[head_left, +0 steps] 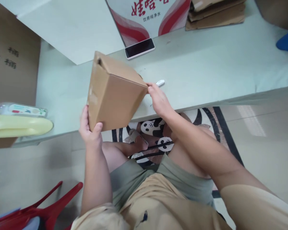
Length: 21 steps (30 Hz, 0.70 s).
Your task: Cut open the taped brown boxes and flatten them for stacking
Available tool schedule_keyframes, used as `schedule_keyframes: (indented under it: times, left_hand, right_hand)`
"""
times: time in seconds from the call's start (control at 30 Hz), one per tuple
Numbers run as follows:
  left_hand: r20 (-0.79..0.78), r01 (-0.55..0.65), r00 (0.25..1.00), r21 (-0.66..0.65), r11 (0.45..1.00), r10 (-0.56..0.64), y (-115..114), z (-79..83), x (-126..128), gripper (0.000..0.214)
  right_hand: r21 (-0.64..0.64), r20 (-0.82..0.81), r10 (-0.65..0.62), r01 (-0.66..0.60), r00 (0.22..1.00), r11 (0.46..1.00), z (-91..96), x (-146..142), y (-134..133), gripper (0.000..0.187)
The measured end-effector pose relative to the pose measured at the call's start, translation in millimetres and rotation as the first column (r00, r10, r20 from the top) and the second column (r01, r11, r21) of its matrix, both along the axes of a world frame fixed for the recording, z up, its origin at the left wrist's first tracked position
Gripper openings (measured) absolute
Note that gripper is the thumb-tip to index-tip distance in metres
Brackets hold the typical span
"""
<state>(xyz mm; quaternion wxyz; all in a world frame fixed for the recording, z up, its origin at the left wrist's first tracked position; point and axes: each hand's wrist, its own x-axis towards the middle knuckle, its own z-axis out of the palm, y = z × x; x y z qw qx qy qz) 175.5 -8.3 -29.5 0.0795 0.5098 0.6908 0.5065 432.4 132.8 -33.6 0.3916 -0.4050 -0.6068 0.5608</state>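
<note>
A brown cardboard box (121, 99) is tilted up above the front edge of the table, between my two hands. My left hand (91, 129) grips its lower left corner, the thumb on the front face and fingers round the side. At the upper right edge of the box, my right hand (158, 99) is closed on the cardboard with its fingertips. A flap at the top left stands slightly apart, with a dark gap under it. Just behind my right hand, a small white object (160, 83) lies on the table; its kind is unclear.
On the pale green tablecloth (206, 64) a phone (140, 48) lies before a red-and-white carton (153, 19). Folded cardboard (216, 16) is at the back right. A plastic bottle (21, 109) and a pale yellow object (21, 125) are at left, above a red chair (50, 204).
</note>
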Motion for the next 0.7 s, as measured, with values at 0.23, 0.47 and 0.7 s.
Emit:
schedule_keyframes:
  times: [0.23, 0.47, 0.7]
  left_hand:
    - [0.355, -0.081, 0.934, 0.122, 0.989, 0.033, 11.2, -12.6, 12.7, 0.081]
    - [0.615, 0.093, 0.788, -0.081, 0.992, -0.024, 22.2, -1.8, 45.5, 0.069]
    - [0.837, 0.131, 0.522, -0.270, 0.954, 0.165, 29.5, -8.4, 72.2, 0.048]
  right_hand:
    - [0.200, 0.043, 0.349, -0.350, 0.936, 0.915, -0.4, -8.0, -16.9, 0.076]
    - [0.622, 0.270, 0.232, -0.354, 0.934, 0.699, 2.4, -7.1, -34.9, 0.067]
    - [0.747, 0.104, 0.110, -0.151, 0.988, 0.648, 3.2, -6.8, -32.4, 0.053]
